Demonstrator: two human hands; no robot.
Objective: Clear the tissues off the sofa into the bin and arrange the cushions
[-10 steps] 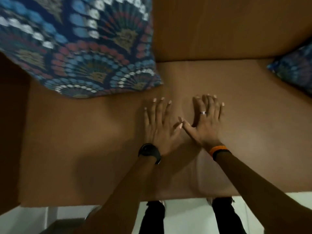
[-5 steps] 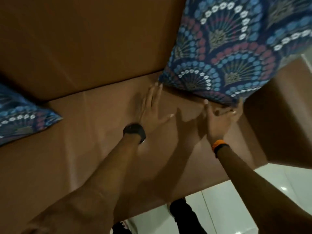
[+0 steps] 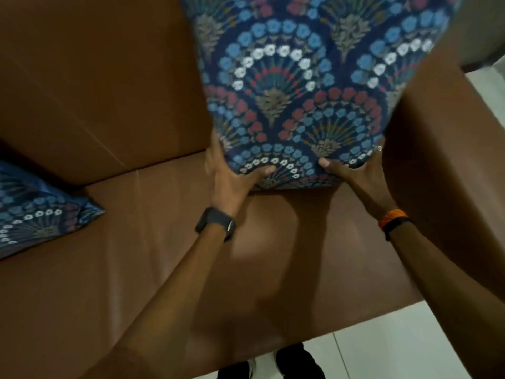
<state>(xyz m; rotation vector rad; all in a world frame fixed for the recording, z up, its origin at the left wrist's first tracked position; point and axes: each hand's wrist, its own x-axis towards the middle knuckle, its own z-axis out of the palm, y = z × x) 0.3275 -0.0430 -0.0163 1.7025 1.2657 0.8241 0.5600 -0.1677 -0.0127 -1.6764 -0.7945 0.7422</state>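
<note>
Patterned cushion (image 3: 300,86) at 12–1 o'clock on the sofa seat (image 3: 136,255), leaning on the backrest; left hand (image 3: 232,176) and right hand (image 3: 355,173) pinch its bottom corners, thumbs in front; likely soft, light, so corner holds should suffice.

The sofa (image 3: 114,269) is plain brown. Both cushions, the near one (image 3: 300,86) and the far one (image 3: 35,212), carry navy fabric with fan scallops of blue, white and red flowers. Floor tiles (image 3: 404,348) are white.
</note>
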